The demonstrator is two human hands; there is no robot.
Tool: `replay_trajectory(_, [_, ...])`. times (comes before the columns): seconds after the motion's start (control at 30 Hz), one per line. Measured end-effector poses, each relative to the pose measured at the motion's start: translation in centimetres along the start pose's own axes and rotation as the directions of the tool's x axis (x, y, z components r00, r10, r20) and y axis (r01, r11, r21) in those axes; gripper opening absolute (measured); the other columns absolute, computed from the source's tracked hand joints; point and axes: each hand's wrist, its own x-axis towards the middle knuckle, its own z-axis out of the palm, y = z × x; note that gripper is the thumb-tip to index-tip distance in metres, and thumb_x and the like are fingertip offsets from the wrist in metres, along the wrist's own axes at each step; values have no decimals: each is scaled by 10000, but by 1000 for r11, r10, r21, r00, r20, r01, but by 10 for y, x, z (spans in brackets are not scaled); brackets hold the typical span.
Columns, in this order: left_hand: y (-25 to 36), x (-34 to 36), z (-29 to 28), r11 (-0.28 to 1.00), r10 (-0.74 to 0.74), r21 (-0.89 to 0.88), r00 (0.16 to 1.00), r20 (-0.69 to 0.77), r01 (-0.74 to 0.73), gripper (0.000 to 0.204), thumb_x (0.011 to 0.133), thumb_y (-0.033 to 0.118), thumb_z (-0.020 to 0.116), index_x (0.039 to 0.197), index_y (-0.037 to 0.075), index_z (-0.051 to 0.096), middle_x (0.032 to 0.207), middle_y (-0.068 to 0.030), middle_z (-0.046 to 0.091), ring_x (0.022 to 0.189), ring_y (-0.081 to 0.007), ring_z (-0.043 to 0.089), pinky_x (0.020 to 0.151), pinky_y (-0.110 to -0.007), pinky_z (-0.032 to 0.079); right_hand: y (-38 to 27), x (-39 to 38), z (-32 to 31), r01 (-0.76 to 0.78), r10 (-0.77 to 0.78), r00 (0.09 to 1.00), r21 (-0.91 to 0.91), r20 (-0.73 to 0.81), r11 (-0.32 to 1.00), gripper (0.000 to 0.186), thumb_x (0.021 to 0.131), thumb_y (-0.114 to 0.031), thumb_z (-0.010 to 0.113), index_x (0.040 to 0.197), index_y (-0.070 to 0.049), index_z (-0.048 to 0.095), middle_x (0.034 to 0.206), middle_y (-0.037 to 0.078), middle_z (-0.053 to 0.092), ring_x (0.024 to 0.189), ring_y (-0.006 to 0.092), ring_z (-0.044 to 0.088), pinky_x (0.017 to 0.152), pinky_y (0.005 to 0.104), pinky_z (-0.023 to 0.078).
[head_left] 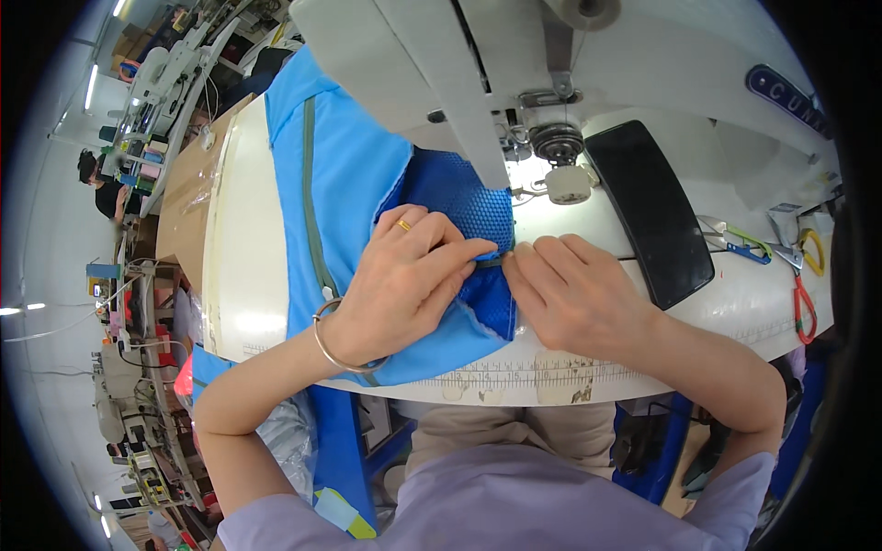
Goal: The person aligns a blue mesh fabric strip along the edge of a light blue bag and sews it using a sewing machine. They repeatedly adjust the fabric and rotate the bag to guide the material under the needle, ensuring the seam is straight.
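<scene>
Light blue fabric (347, 161) with a grey-green zipper (312, 184) down its left part lies across the sewing table. A darker blue mesh piece (464, 197) is joined to it, just left of the needle area. My left hand (400, 285) rests on the fabric, its thumb and index finger pinching the mesh edge around a short dark grey strip (490, 262). Close against it, my right hand (574, 298) has curled fingers closed on the right end of that edge. The fingertips nearly meet, hiding part of the strip.
A white sewing machine (386, 55) overhangs the work, its needle mechanism (559, 147) beyond my hands. On the right lie a black phone (650, 216), thread snips (740, 241) and red-handled scissors (802, 298). A ruler strip (496, 376) runs along the near edge; cardboard (188, 197) lies left.
</scene>
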Motion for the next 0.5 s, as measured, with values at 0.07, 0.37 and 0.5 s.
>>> replay_trajectory(0.07, [-2,-1,2,1000,-1,-10,1000,-11,1,320,863,0,713,1172,66,760,899,-60,585,898,-253,559,893,-394,417,-6,-4,-4,18,-18,1000,27,-1,999,259,745,-71,729,957,78,724,965,165,684,856,250,649,743,323,544])
replay_trajectory(0.37, [-5,4,0,1000,-11,-19,1000,22,12,332,831,-18,694,1150,55,753,895,-63,602,882,-268,574,907,-411,418,-30,-4,-6,115,-55,960,207,-276,971,389,703,-153,640,936,149,716,1008,246,714,891,301,675,804,362,572])
replay_trajectory(0.5, [3,8,0,997,-2,74,998,58,-2,423,783,-5,702,1198,68,739,871,-61,580,859,-260,578,909,-426,429,-35,-6,-2,87,-19,966,254,-259,963,413,696,-165,644,943,158,720,1022,258,725,928,319,694,841,368,579])
